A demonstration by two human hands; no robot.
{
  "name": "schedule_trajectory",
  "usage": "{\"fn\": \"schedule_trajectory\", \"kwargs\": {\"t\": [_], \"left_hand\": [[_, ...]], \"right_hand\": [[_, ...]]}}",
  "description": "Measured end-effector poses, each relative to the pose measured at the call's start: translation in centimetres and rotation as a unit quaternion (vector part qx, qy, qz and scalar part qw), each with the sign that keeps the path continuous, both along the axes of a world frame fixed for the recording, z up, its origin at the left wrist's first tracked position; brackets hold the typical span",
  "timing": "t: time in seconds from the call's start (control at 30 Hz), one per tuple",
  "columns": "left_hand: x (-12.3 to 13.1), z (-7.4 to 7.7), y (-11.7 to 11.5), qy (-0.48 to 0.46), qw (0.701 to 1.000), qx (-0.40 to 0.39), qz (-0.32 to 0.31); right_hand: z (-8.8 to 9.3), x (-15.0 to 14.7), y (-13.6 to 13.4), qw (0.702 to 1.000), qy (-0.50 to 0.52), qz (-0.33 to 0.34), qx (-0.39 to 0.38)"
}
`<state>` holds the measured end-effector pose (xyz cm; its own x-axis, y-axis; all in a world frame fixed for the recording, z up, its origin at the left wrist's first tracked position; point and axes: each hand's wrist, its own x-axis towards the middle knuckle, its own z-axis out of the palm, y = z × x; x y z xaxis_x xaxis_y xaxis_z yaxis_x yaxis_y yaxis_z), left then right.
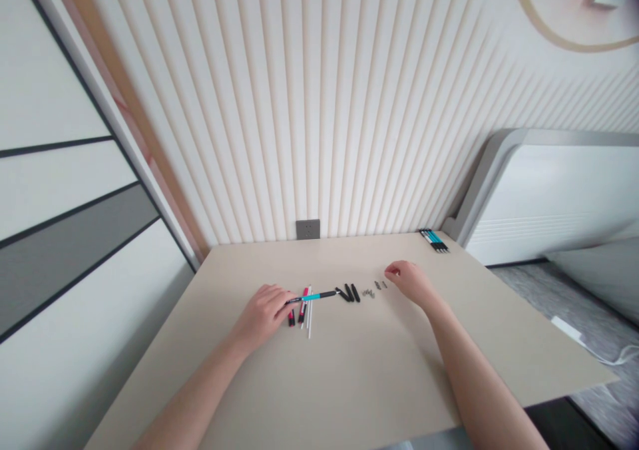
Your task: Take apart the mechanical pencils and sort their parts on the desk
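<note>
My left hand (263,311) is closed around the back end of a blue and black pen (314,296), its tip pointing right. Beneath and beside that hand lie red and black pen barrels (302,313) and several thin white refills (309,318), partly hidden by the fingers. Near the pen's tip, black grip-like pen parts (351,293) rest on the table. Further right are small metallic pieces (368,293), too small to name surely, with more tiny dark pieces (380,285) beside them. My right hand (409,281) hovers just right of these, fingertips pinched; whatever they hold cannot be made out.
Several blue and black pens (434,240) lie in a row at the back right corner of the beige table (349,377). A wall socket (308,229) sits behind the table on the ribbed wall. To the right stands a bed with a grey headboard (554,190).
</note>
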<state>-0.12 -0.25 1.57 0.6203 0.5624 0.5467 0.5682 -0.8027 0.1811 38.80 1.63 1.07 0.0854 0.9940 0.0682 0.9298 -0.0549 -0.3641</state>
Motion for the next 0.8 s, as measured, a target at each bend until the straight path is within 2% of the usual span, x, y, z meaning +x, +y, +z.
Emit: {"fn": "schedule_trajectory", "kwargs": {"t": [0.23, 0.37, 0.7, 0.8], "left_hand": [[0.0, 0.1, -0.1, 0.015, 1.0, -0.007, 0.004], [0.0, 0.1, -0.1, 0.017, 1.0, -0.008, 0.004], [0.0, 0.1, -0.1, 0.018, 0.999, -0.028, 0.015], [0.0, 0.0, -0.1, 0.017, 0.999, -0.028, 0.016]], "right_hand": [[0.3, -1.4, -0.6, 0.999, 0.001, 0.043, -0.009], [0.4, -1.5, -0.6, 0.999, -0.007, 0.031, -0.004], [0.9, -0.4, -0.7, 0.998, -0.041, -0.047, 0.014], [1.4, -0.6, -0.9, 1.0, -0.016, -0.007, 0.015]]}}
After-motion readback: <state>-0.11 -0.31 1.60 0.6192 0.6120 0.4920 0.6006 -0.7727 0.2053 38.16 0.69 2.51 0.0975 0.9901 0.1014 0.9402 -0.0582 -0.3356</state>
